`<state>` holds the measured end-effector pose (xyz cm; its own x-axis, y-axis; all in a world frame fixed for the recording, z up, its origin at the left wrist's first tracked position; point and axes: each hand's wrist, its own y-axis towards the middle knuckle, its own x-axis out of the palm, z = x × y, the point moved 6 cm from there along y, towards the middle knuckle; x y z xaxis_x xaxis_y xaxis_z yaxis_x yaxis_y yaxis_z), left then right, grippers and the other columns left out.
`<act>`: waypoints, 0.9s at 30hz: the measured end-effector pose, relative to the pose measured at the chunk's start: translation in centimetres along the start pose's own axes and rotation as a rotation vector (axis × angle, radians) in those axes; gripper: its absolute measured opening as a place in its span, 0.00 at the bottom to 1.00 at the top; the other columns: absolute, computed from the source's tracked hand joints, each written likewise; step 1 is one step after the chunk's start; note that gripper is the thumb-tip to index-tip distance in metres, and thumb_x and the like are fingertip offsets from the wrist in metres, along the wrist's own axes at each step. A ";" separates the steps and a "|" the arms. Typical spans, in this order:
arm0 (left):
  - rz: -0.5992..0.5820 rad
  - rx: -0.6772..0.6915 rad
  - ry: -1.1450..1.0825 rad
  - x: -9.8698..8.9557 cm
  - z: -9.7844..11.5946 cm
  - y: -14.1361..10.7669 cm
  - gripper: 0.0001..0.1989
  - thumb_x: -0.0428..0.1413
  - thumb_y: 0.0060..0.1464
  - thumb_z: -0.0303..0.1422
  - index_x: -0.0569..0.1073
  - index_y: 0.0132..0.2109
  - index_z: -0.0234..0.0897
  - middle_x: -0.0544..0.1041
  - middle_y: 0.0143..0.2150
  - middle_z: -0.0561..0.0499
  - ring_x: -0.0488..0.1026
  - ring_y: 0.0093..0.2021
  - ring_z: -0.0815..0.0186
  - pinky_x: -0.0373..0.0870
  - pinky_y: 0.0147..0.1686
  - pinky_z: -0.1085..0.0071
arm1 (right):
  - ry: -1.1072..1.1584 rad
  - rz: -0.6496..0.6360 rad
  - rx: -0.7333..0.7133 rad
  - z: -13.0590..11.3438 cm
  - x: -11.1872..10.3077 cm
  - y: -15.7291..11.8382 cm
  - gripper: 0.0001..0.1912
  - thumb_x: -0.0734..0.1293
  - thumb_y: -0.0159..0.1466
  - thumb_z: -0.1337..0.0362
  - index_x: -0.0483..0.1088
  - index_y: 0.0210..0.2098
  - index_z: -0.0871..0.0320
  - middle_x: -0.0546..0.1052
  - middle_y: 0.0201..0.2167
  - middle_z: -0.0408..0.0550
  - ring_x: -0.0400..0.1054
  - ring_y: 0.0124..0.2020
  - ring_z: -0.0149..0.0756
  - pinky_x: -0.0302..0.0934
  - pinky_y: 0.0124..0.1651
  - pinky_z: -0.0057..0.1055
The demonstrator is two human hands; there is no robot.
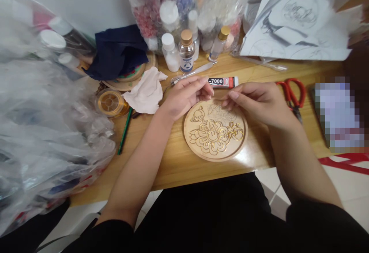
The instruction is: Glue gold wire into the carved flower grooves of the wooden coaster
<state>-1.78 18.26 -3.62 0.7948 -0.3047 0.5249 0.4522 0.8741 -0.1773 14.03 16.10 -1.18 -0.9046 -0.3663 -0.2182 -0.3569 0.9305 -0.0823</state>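
A round wooden disc [198, 153] with a raised rim lies on the table. Gold wire outlines a large flower [213, 135] and smaller motifs on it, while pencil lines show near its top. Over the disc's upper left edge is my left hand [187, 97], its fingers curled in; what they hold, if anything, is too small to make out. My right hand [259, 101], above the upper right edge, pinches what looks like a thin wire between thumb and fingers. Behind both hands lies a glue tube [220, 82] marked "-7000", partly covered by the left fingers.
Red-handled scissors [292, 91] and a phone [341, 114] lie to the right. On the left are a spool of gold wire [111, 103], a green pencil [125, 132], a pale cloth [147, 91] and plastic bags [52, 130]. Small bottles [186, 51] and paper drawings [300, 26] stand behind.
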 end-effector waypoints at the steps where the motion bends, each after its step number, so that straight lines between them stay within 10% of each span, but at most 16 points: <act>1: -0.001 0.004 0.001 0.0 0.0 0.0 0.21 0.47 0.67 0.24 0.73 0.25 0.32 0.73 0.26 0.55 0.71 0.28 0.77 0.69 0.33 0.79 | -0.004 0.000 -0.004 0.0 0.0 0.0 0.14 0.69 0.63 0.53 0.77 0.31 0.57 0.80 0.28 0.47 0.73 0.28 0.31 0.69 0.34 0.30; 27: 0.020 0.004 0.029 0.0 0.1 0.0 0.22 0.46 0.68 0.25 0.72 0.25 0.32 0.73 0.26 0.55 0.71 0.27 0.78 0.69 0.32 0.80 | -0.097 0.038 0.017 -0.3 -0.8 0.0 0.16 0.68 0.63 0.51 0.76 0.27 0.56 0.78 0.26 0.45 0.70 0.27 0.30 0.66 0.32 0.29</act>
<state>-1.86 18.30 -3.56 0.8149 -0.2980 0.4972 0.4348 0.8815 -0.1843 14.72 16.36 -0.72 -0.8902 -0.3295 -0.3145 -0.3180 0.9439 -0.0888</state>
